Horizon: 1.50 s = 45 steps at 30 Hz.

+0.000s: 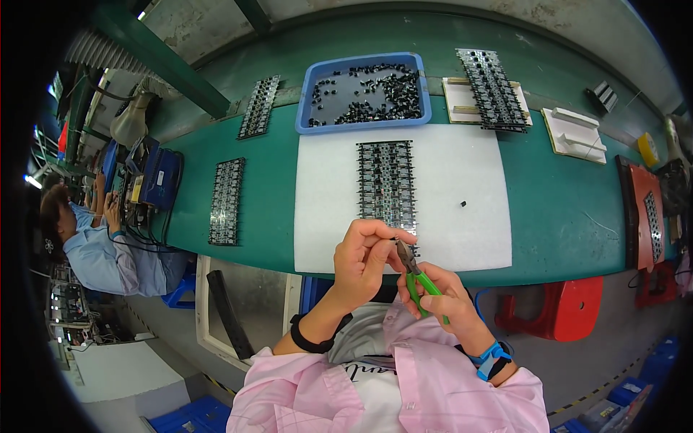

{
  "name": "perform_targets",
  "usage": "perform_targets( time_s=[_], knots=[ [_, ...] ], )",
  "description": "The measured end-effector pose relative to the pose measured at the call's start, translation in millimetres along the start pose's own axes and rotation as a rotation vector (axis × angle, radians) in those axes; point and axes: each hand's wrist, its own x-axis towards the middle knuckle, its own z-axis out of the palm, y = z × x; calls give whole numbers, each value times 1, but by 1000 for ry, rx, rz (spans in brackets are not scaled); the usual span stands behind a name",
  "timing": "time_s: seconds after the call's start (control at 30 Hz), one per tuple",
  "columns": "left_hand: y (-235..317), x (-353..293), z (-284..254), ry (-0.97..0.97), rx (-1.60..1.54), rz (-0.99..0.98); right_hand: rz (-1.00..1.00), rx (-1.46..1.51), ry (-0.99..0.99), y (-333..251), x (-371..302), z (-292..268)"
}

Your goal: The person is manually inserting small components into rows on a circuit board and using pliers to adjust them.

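My right hand (444, 294) is wrapped round the green handles of a pair of cutting pliers (422, 281). The jaws point up and left, toward the fingertips of my left hand (362, 261). Those fingers pinch a small dark component (394, 239), mostly covered by the fingertips. Whether the jaws touch it I cannot tell. Just beyond both hands a circuit board panel (386, 180) lies on a white foam sheet (328, 195), its near end partly hidden by my hands. A single black component (463, 203) rests on the foam to the right.
A blue tray (307, 94) of small black components stands behind the foam. More board panels (227, 202) lie at the left, and others are stacked on a white holder (456, 101) at the back right. A red stool (570, 310) is below the bench; a person (108, 245) works at far left.
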Motion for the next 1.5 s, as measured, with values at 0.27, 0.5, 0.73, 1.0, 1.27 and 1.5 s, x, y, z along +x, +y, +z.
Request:
perform_targets(
  time_s=[0.27,0.5,0.73,1.0,1.27,1.5],
  knots=[
    [-1,0,1,-5,7,-9,-61,59,-33,7,-1,-1],
    [-3,1,3,-6,-13,-16,-105,39,9,10,-2,-2],
    [-1,1,0,34,-130,-109,-204,-47,85,3,-7,0],
    [-6,6,-9,-20,-466,-260,-433,-725,583,-35,-29,-41],
    [-4,5,-11,53,246,79,-193,-1934,1142,-88,-44,-114],
    [0,14,-24,32,727,167,-418,-1837,1187,-75,-29,-136]
  ],
)
